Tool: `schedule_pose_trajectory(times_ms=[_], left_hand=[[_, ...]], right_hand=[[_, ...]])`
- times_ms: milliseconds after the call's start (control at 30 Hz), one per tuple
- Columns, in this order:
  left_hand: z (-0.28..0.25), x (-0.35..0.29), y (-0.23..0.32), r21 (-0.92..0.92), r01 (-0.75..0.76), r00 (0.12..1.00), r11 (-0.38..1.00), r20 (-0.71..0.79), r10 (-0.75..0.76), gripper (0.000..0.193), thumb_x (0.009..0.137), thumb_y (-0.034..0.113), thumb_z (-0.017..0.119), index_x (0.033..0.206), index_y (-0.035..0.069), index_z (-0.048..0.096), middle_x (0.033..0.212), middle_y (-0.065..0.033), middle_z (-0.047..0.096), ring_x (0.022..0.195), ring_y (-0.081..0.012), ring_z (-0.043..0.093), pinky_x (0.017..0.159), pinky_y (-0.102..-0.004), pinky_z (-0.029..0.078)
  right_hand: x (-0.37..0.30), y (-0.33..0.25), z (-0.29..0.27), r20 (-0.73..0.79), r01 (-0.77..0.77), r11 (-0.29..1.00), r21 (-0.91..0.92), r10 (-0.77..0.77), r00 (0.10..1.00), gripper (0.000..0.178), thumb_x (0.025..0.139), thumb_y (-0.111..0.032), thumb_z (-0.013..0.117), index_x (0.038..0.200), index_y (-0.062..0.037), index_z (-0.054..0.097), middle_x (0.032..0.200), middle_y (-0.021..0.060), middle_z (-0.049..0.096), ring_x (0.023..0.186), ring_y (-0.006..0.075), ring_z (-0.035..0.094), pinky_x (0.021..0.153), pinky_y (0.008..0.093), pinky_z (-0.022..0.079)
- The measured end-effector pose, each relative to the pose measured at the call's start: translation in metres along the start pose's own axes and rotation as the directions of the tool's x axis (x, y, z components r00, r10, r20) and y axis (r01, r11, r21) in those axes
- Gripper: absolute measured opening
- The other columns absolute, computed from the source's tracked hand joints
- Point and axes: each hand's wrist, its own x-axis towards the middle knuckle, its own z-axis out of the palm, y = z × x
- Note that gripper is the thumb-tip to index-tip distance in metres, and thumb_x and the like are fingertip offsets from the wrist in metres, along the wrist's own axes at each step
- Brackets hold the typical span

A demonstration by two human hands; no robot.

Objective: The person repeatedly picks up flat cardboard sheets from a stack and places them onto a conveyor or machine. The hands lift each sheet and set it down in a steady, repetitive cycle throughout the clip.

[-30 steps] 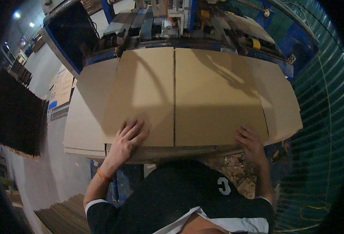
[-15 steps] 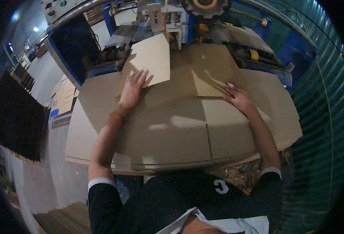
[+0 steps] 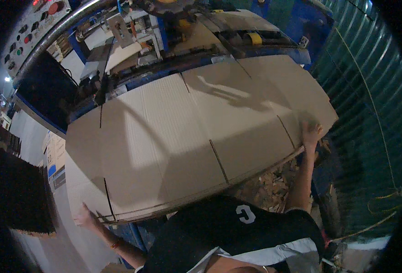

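Note:
A wide slotted cardboard sheet (image 3: 173,136) lies in front of me, the top one of a stack, with dark slits cut into its long edges. At its near left corner my left hand (image 3: 87,217) is closed on the edge, its fingers partly hidden. My right hand (image 3: 311,134) grips the near edge toward the right end, fingers curled and a little blurred. Beyond the far edge, a smaller pale cardboard piece (image 3: 123,55) and a brown cardboard piece (image 3: 196,38) lie inside the machine (image 3: 157,34).
A control panel with buttons (image 3: 30,34) and a metal rail (image 3: 69,29) are at the upper left. Cardboard scraps (image 3: 269,186) lie below the sheet. A green corrugated wall (image 3: 365,113) runs along the right. Stacked cardboard (image 3: 18,191) stands at the left.
My hands have moved apart to the big sheet's near left corner and right end. The two smaller pieces now lie farther in, inside the machine. The view has turned, so the sheet appears slanted.

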Motion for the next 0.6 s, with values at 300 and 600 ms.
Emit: schedule_pose_trajectory(times_ms=[300,600], left_hand=[[-0.03,0.001,0.083,-0.892,0.078,0.994,0.446,0.037,-0.1,0.052,0.086,0.02,0.059,0.129,-0.003,0.042,0.13,-0.0176,0.047,0.112,-0.0285,0.05,0.092,-0.0359,0.04],[-0.047,-0.006,0.027,-0.807,0.169,0.935,0.566,-0.051,-0.351,0.055,0.082,0.017,0.062,0.124,-0.009,0.039,0.113,-0.0241,0.05,0.093,-0.0264,0.054,0.078,-0.038,0.047]], right_hand=[[0.016,-0.03,-0.038,-0.164,0.175,0.023,0.984,0.479,0.862,0.039,0.081,-0.02,0.062,0.114,0.0003,0.056,0.112,0.0154,0.055,0.1,0.0274,0.055,0.084,0.0414,0.044],[0.113,-0.037,-0.14,0.251,-0.25,0.074,0.965,-0.001,0.968,0.043,0.083,0.001,0.051,0.125,0.0039,0.041,0.122,0.0127,0.051,0.102,0.0225,0.054,0.086,0.0336,0.045]])
